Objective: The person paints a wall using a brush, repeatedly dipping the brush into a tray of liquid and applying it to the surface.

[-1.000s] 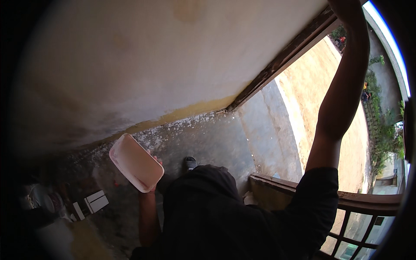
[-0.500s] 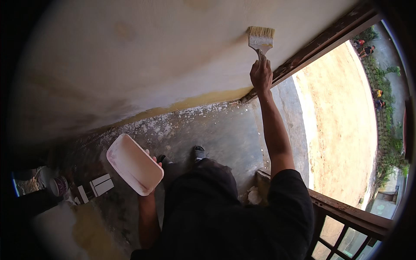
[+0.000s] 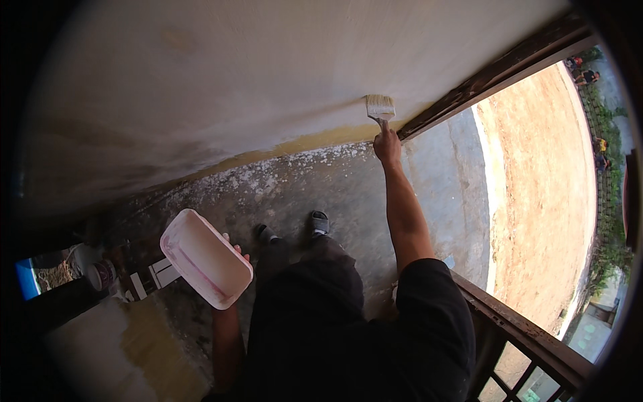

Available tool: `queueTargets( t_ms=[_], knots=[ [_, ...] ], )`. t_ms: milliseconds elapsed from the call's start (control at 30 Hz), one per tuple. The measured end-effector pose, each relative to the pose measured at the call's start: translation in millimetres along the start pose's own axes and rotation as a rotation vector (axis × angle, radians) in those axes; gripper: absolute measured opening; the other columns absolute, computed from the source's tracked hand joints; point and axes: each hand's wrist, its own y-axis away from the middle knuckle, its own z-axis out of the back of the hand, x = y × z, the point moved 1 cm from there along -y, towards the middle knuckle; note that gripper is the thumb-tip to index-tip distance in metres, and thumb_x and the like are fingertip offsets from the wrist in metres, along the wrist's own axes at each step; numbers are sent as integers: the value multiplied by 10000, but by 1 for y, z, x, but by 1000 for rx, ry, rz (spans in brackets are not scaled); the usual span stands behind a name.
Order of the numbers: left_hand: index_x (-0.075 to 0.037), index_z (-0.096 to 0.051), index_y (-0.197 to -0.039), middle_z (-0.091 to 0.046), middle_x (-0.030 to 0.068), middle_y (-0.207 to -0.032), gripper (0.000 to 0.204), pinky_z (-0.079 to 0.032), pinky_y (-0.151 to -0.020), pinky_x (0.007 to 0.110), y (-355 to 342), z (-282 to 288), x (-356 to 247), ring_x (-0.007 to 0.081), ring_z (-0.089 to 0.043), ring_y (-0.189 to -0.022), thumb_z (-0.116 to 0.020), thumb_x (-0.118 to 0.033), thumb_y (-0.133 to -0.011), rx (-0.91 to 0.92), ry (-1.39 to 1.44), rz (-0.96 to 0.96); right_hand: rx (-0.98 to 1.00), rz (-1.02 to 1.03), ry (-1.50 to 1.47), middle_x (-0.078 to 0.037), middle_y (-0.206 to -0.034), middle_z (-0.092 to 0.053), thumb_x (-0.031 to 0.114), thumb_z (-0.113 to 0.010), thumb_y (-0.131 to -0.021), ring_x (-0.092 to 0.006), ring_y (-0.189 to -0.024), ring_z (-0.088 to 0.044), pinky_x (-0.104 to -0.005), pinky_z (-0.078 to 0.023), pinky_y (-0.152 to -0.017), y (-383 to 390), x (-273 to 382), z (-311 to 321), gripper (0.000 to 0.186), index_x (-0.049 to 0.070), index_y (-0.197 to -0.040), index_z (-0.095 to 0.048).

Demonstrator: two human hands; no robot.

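A wide paintbrush [image 3: 381, 107] with pale bristles is gripped by its handle in my right hand [image 3: 387, 145]. Its bristles are against the lower part of the whitish wall [image 3: 268, 80], close to the dark door frame. Below the brush runs a yellowish unpainted-looking strip [image 3: 315, 137] along the wall's foot. On the left, my left hand [image 3: 238, 250] holds up an oblong white tub [image 3: 207, 258] with pinkish smears inside. Fingertips show at the tub's right rim; the rest of that hand is hidden beneath it.
White flecks [image 3: 261, 174] litter the grey floor along the wall. A brown wooden door frame [image 3: 489, 70] opens onto sunlit ground [image 3: 542, 201], with people [image 3: 589, 77] far off. White boxes [image 3: 163, 273] and a round bucket [image 3: 100, 275] stand at the left. A paned wooden door or window [image 3: 522, 362] is at lower right.
My right hand has brought the brush down the wall and slightly left, toward the wall's foot. The tub has stayed in nearly the same place in my left hand. The view has shifted a little.
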Motion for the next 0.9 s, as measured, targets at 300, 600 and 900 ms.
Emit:
queueTargets(
  t_ms=[300, 600, 900],
  knots=[
    [-102, -224, -1565, -183, 79, -1644, 680, -194, -1196, 599, -16, 20, 12, 404, -300, -1443, -437, -450, -1021, 56, 3, -26, 137, -38, 21, -276, -1031, -681, 139, -569, -800, -451, -994, -650, -536, -514, -896, -58, 28, 83, 385, 105, -1169, -675],
    [-187, -221, -1574, -211, 80, -1635, 723, -227, -1175, 602, -32, 47, 22, 380, -366, -1406, -447, -548, -990, -2, -17, -35, 10, 125, 39, -241, -1041, -698, 123, -591, -782, -430, -1032, -650, -492, -508, -942, -70, 113, 259, 332, 105, -1085, -723],
    [-152, -276, -1551, -333, 100, -1578, 700, -279, -1154, 600, -42, 74, 25, 389, -427, -1366, -465, -527, -991, 14, -102, -91, -131, 271, 30, -96, -650, -653, 152, -687, -825, -148, -527, -649, -318, -553, -552, -80, 199, 449, 375, 39, -1182, -693]
  ],
)
